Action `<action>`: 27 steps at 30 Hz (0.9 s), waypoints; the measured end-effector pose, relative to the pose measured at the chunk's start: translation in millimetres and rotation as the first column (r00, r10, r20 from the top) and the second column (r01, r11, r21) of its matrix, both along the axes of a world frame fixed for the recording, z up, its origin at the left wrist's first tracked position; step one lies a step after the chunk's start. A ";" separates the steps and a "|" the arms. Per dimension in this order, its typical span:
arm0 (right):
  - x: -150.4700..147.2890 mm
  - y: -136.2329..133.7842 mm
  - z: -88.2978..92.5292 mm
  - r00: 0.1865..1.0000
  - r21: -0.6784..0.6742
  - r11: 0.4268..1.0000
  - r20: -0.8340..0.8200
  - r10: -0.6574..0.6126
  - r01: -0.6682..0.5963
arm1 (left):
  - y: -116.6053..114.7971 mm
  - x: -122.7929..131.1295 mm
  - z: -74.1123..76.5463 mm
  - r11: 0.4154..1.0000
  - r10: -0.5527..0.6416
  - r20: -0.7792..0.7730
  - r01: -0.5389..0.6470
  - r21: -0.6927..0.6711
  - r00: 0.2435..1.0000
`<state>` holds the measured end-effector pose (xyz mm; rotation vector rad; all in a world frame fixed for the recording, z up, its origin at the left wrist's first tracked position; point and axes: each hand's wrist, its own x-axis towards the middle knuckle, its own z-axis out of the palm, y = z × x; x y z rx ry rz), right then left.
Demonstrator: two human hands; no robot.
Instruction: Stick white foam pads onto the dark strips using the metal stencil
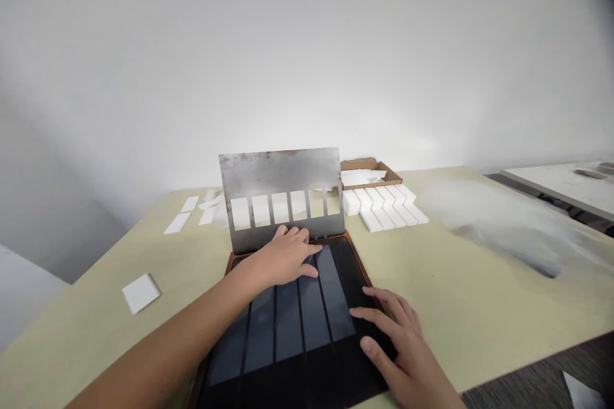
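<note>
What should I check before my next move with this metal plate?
1. Metal plate standing raised above the black panel: ok.
2. Left hand on the plate's lower edge: ok.
3. Right hand on the panel's right side, fingers spread: ok.
4. Plate's slots free of anything: cannot tell, white shows through them.
5. White bars lined up beyond the plate: ok.
6. All white pieces gathered together: not ok, a square tile lies alone on the table at left.
</note>
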<state>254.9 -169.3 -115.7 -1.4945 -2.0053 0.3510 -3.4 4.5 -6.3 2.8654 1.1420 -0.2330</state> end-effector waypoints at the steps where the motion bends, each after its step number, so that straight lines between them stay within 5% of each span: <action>1: 0.1 0.5 -0.3 1.000 -0.001 1.000 -0.001 0.002 -0.002 | -0.2 -0.1 0.2 1.000 -0.001 -0.005 0.001 0.000 1.000; 27: 1.4 0.7 -2.5 1.000 -0.019 1.000 -0.011 0.012 -0.012 | -0.1 -1.3 -0.4 1.000 -0.005 0.015 0.005 0.005 1.000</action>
